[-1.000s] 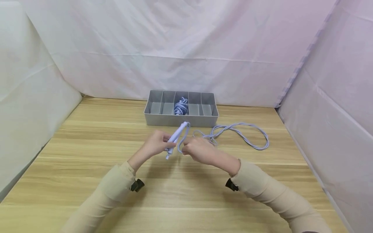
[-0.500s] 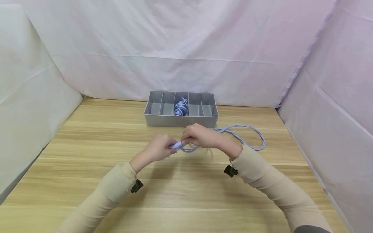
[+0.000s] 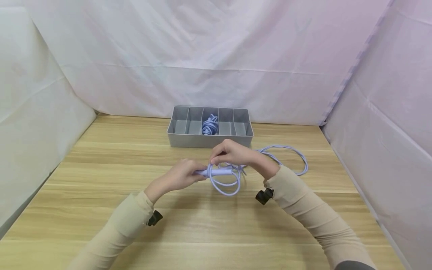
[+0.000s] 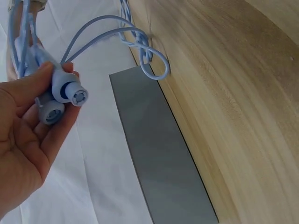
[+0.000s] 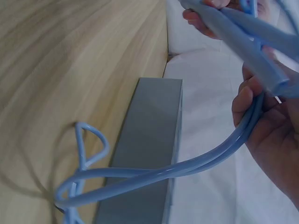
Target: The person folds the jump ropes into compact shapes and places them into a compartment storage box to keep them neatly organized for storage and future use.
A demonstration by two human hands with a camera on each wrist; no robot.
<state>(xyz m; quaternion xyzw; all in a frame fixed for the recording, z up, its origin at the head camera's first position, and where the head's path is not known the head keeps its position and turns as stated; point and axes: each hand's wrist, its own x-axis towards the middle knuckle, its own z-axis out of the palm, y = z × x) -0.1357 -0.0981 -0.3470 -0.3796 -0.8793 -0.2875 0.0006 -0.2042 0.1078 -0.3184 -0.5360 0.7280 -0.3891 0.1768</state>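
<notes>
My left hand (image 3: 182,175) grips the two light-blue handles (image 3: 222,171) of a jump rope side by side, above the table and in front of the grey box. The handles point right in the head view; their capped ends (image 4: 74,93) stick out between thumb and fingers in the left wrist view. My right hand (image 3: 233,153) pinches the jump rope's cord (image 5: 187,168), doubled, right at the handles. Part of the cord passes around the handles, and a loop hangs below them. The remaining cord (image 3: 305,161) trails right onto the table in a loose loop.
A grey box (image 3: 210,141) with several compartments stands at the back of the wooden table (image 3: 209,232). Its middle compartment holds a light-blue coiled bundle of cord (image 3: 210,125). White cloth (image 3: 216,45) hangs behind and along both sides.
The handles have swung from a steep slant to nearly level, pointing right. My right hand has risen and carried the cord across and around them, and a hanging loop has formed.
</notes>
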